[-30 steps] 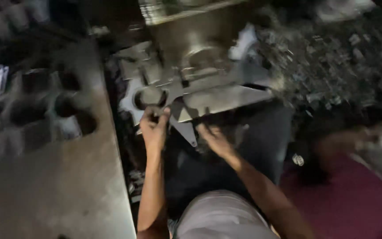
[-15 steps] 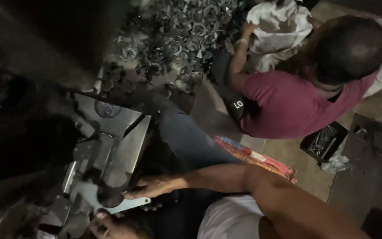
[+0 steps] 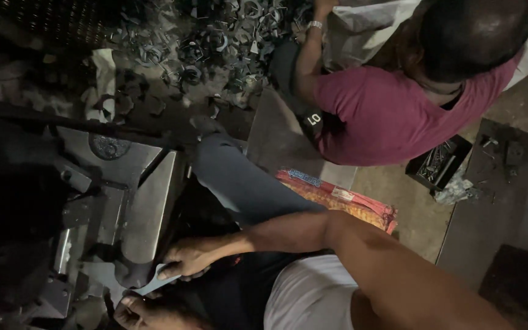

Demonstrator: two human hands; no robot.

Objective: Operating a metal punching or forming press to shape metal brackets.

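- My right hand (image 3: 186, 261) pinches a flat metal blank (image 3: 154, 283) at the press's near edge; my left hand (image 3: 135, 311), low in frame, curls at the blank's other end, grip unclear.
- Best kept flat, fingers outside the dark die block (image 3: 145, 211).
- Beyond: scrap pile (image 3: 215, 43), and a seated person in a maroon shirt (image 3: 392, 116).

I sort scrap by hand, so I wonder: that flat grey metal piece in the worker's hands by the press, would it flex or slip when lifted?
The flat metal piece looks thin but rigid: it juts out straight between the right hand and left hand, so probably stiff. Its dull grey face suggests a fair grip, though the cut edges may be sharp. Probably light for its size.
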